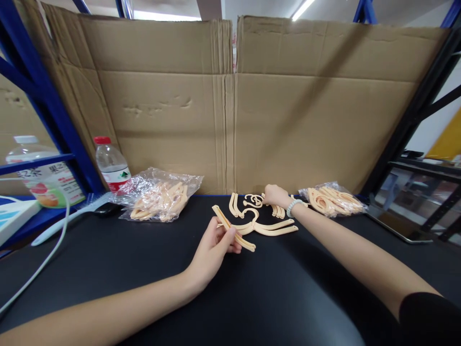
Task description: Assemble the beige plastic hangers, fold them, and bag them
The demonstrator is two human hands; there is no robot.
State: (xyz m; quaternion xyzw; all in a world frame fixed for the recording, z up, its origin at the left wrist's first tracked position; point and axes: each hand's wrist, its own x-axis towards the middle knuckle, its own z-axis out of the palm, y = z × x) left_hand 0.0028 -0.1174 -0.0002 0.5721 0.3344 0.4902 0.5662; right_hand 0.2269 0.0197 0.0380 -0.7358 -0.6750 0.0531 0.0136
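My left hand is closed around a beige curved hanger arm, which slants down to the right above the dark table. Just behind it lies a beige hanger with a curved hook and arms spread to both sides; the left hand hides part of its left side. Farther back, my right hand, with a beaded bracelet on its wrist, is closed and reaches down among loose hanger parts. Its fingertips and anything in them are hidden. Beside it lie loose hooks, curved arms and more arms.
A clear bag of beige hanger parts lies at left, another bag at right. A red-capped bottle, a large bottle and a white cable are on the left. A cardboard wall stands behind the table.
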